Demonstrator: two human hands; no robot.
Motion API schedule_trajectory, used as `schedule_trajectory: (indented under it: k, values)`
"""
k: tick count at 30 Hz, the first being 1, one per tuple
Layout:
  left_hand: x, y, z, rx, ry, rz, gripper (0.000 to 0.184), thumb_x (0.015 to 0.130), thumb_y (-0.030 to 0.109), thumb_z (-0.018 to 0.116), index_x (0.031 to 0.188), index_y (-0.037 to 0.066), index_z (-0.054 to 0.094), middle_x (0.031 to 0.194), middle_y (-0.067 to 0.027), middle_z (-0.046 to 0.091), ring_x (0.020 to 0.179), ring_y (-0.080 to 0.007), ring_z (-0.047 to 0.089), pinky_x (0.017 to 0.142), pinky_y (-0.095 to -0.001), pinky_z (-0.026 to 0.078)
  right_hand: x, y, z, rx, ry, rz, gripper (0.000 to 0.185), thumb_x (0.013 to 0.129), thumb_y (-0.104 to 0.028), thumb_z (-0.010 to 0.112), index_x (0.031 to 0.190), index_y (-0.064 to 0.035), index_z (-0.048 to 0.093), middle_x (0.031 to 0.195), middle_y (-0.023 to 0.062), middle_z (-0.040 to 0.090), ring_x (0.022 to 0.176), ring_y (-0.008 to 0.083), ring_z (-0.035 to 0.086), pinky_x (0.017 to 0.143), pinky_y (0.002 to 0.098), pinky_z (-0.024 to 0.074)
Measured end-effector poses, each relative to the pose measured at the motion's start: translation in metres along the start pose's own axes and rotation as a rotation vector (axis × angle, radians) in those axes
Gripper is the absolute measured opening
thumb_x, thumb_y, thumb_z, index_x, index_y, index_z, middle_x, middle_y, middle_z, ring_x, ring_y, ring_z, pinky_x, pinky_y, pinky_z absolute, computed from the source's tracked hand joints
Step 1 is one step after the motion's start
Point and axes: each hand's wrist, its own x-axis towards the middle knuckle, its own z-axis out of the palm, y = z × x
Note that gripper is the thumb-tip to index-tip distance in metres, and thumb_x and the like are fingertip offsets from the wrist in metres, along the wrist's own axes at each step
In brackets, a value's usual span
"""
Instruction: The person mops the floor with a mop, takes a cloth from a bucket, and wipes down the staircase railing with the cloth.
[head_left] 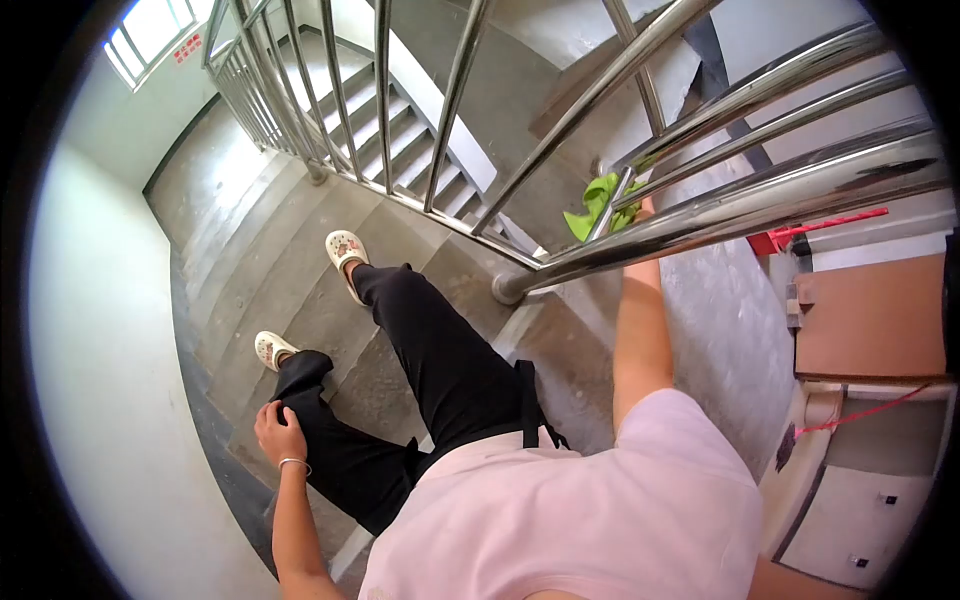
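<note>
A bright green cloth (600, 205) is wrapped around a thin steel bar of the stair railing, right of the top centre. My right hand (645, 208) is at that cloth, mostly hidden behind the railing and the cloth, with the forearm reaching up behind the thick rail (740, 215). On the lower left, my left hand (280, 432) rests on the knee of the black trousers (345, 450), its fingers curled loosely and a little apart, holding nothing. A thin bracelet circles the left wrist.
Concrete steps (240, 290) run under my feet, which wear white clogs (346, 250). A white wall (100, 350) borders the left side. More stairs (395, 130) show beyond the upright bars. At the right are a brown cardboard box (870, 320) and a red dustpan (768, 242).
</note>
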Motion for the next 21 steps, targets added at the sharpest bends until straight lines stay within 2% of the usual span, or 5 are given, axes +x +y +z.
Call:
schedule_trajectory:
  k: [4, 11, 15, 17, 21]
  values:
    - [-0.001, -0.006, 0.003, -0.001, 0.041, 0.040, 0.022, 0.078, 0.022, 0.053, 0.093, 0.008, 0.061, 0.103, -0.0073, 0.057, 0.098, -0.0268, 0.051, 0.085, -0.0372, 0.041, -0.029, 0.004, -0.022, 0.149, -0.167, 0.069, 0.028, 0.087, -0.028, 0.051, 0.104, -0.0066, 0.057, 0.097, 0.0073, 0.060, 0.087, 0.0221, 0.057, 0.081, 0.0375, 0.0463]
    - [0.008, -0.015, 0.017, 0.007, 0.076, 0.097, 0.018, 0.078, 0.022, 0.053, 0.083, 0.005, 0.057, 0.086, -0.0113, 0.056, 0.087, -0.0313, 0.052, 0.077, -0.0417, 0.040, -0.087, -0.075, 0.062, -0.023, 0.547, -0.146, 0.046, 0.090, -0.047, 0.038, 0.113, -0.0099, 0.051, 0.101, 0.0074, 0.058, 0.091, 0.0227, 0.056, 0.080, 0.0400, 0.0459]
    - [0.007, -0.026, 0.043, 0.023, 0.146, 0.123, 0.020, 0.074, 0.024, 0.056, 0.083, 0.006, 0.060, 0.085, -0.0133, 0.056, 0.084, -0.0319, 0.053, 0.073, -0.0433, 0.042, -0.105, -0.149, 0.146, -0.185, 0.131, -0.722, 0.058, 0.087, -0.055, 0.037, 0.120, -0.0091, 0.046, 0.109, 0.0089, 0.054, 0.098, 0.0213, 0.053, 0.085, 0.0363, 0.0433]
    - [-0.003, -0.005, 0.003, -0.087, -0.088, 0.036, 0.040, 0.075, 0.038, 0.052, 0.104, 0.012, 0.061, 0.109, -0.0174, 0.054, 0.100, -0.0358, 0.051, 0.086, -0.0466, 0.040, -0.107, -0.183, 0.198, -0.129, 0.021, -0.854, 0.056, 0.089, -0.051, 0.036, 0.124, -0.0077, 0.042, 0.117, 0.0074, 0.051, 0.105, 0.0205, 0.049, 0.092, 0.0346, 0.0388]
    - [0.020, -0.048, 0.056, -0.083, -0.026, 0.080, 0.042, 0.075, 0.042, 0.050, 0.097, 0.009, 0.062, 0.095, -0.0178, 0.058, 0.091, -0.0359, 0.055, 0.080, -0.0474, 0.042, -0.108, -0.218, 0.282, -0.527, 0.082, -1.082, 0.063, 0.089, -0.053, 0.035, 0.126, -0.0021, 0.040, 0.120, 0.0071, 0.048, 0.108, 0.0168, 0.044, 0.095, 0.0289, 0.0331]
